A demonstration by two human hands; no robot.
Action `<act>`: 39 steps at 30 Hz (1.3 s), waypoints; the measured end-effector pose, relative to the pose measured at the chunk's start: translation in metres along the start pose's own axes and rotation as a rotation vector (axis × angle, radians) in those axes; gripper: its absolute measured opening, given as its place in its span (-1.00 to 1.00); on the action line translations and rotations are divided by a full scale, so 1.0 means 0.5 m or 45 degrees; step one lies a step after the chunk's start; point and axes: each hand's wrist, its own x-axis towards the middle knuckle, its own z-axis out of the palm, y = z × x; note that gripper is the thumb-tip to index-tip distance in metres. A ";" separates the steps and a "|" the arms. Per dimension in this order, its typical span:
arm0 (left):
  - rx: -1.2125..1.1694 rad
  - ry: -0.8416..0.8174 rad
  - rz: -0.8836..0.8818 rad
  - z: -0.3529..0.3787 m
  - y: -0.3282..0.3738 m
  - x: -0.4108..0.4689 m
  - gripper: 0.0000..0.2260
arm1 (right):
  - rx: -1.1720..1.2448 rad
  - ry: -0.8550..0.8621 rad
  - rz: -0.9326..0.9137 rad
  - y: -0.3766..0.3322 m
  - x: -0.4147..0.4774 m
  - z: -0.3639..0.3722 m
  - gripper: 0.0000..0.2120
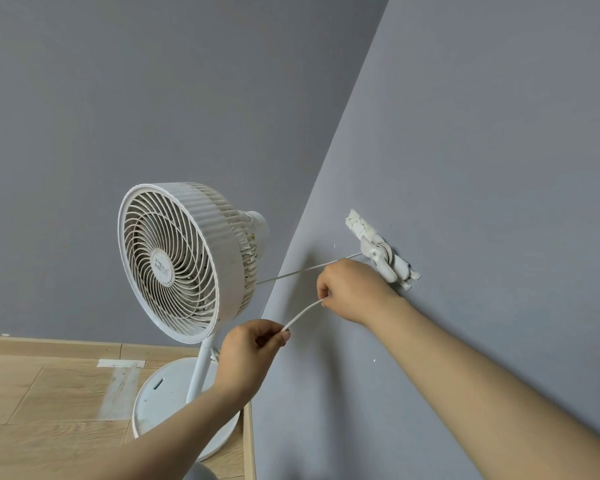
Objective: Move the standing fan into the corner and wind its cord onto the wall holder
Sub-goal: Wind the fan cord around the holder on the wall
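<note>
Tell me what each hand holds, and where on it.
Both hold the white cord. The left hand pinches it lower down; the right hand grips it further up, just beside the wall holder.

- Soft, even light fills the room.
- A faint shadow lies on the grey wall (465, 133) under the right hand (354, 292).
- Everything looks sharp; lines lean near the edges.
</note>
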 end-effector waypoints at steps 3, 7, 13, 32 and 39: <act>-0.070 -0.020 0.000 0.001 -0.001 0.004 -0.87 | -0.010 0.000 0.006 0.010 0.025 -0.005 -0.82; -0.251 -0.006 -0.054 -0.001 -0.015 0.009 -0.84 | -0.004 0.014 0.044 0.018 0.054 -0.015 -0.82; -0.314 -0.003 -0.068 -0.001 -0.029 0.023 -0.84 | -0.051 0.007 0.050 0.033 0.087 -0.039 -0.80; -0.372 -0.008 -0.099 0.039 -0.048 0.057 -0.85 | -0.178 -0.088 0.183 0.101 0.171 -0.102 -0.90; -0.377 -0.053 -0.084 0.049 -0.035 0.065 -0.81 | -0.071 -0.090 0.358 0.122 0.180 -0.124 -0.97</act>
